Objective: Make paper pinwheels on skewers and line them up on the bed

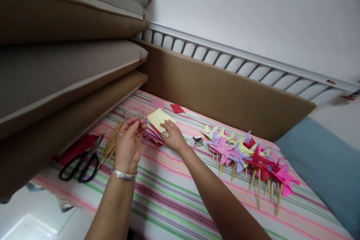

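My left hand [129, 142], with a silver bracelet at the wrist, is raised just left of the paper stack. Its thumb and fingertips are pinched together; whatever may be between them is too small to make out. My right hand [173, 135] lies with fingers apart on the right edge of a yellow paper square [159, 120], touching it. That square tops a stack of coloured paper squares [153, 136] in reds, pinks and purples. Behind the left hand is a clear plastic container [133, 108], partly hidden. A small white box [196, 141] with a dark inside sits right of my right hand.
Finished paper pinwheels [247, 153] on sticks lie in a group at the right. Left are bare wooden sticks [111, 144], black-handled scissors [84, 163] and something red [75, 150]. A pink square [157, 103] and a red square [177, 108] lie behind. Large cushions [70, 63] overhang the left side.
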`<move>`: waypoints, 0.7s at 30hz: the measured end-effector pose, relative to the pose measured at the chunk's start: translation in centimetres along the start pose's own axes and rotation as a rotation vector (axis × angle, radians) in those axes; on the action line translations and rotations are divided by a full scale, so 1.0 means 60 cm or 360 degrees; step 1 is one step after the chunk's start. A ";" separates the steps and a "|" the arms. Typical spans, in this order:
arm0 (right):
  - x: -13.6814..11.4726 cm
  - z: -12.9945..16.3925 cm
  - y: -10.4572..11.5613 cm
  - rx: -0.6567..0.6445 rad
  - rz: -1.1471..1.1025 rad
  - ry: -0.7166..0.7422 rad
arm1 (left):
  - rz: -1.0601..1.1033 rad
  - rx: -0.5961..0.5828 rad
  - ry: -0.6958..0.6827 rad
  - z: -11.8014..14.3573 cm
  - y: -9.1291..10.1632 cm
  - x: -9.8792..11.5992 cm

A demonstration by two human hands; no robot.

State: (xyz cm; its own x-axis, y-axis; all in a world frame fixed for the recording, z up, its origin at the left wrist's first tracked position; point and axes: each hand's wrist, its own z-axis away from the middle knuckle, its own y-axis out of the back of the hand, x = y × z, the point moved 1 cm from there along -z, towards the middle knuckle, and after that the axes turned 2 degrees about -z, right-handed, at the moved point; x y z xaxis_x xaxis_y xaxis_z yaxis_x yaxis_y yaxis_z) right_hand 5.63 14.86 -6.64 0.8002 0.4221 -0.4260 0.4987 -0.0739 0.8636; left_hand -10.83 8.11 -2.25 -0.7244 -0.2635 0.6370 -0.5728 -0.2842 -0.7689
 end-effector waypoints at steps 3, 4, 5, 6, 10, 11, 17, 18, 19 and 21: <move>0.007 -0.002 -0.009 -0.0013 -0.0001 -0.0018 | 0.0021 0.0023 0.0025 -0.004 0.004 0.001; 0.009 -0.002 -0.011 -0.0014 -0.0002 -0.0020 | 0.0023 0.0026 0.0030 -0.005 0.005 0.001; 0.011 -0.002 -0.012 -0.0014 -0.0004 -0.0022 | 0.0020 0.0023 0.0035 -0.006 0.006 0.000; 0.012 -0.002 -0.013 -0.0013 -0.0008 -0.0023 | 0.0015 0.0014 0.0039 -0.006 0.006 -0.001; 0.017 -0.005 -0.008 0.0007 -0.0030 -0.0016 | 0.0004 -0.0015 0.0058 -0.008 0.007 -0.005; 0.016 -0.005 -0.006 0.0015 -0.0036 -0.0010 | 0.0007 -0.0021 0.0061 -0.008 0.007 -0.006; 0.008 -0.008 -0.001 0.0047 -0.0044 0.0017 | 0.0010 -0.0032 0.0070 -0.008 0.006 -0.008; 0.007 -0.008 -0.002 0.0052 -0.0040 0.0013 | 0.0004 -0.0030 0.0073 -0.008 0.006 -0.008; 0.006 -0.008 -0.004 0.0054 -0.0039 0.0010 | -0.0001 -0.0028 0.0077 -0.008 0.005 -0.009; 0.006 -0.007 -0.006 0.0044 -0.0040 0.0010 | -0.0006 -0.0030 0.0083 -0.008 0.005 -0.010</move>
State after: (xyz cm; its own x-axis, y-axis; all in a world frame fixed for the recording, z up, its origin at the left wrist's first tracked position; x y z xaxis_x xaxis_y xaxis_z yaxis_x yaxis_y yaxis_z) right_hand 5.63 15.40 -6.99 0.7854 0.4296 -0.4457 0.5277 -0.0881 0.8449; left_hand -10.76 8.61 -2.87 -0.7411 -0.2137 0.6365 -0.5821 -0.2678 -0.7677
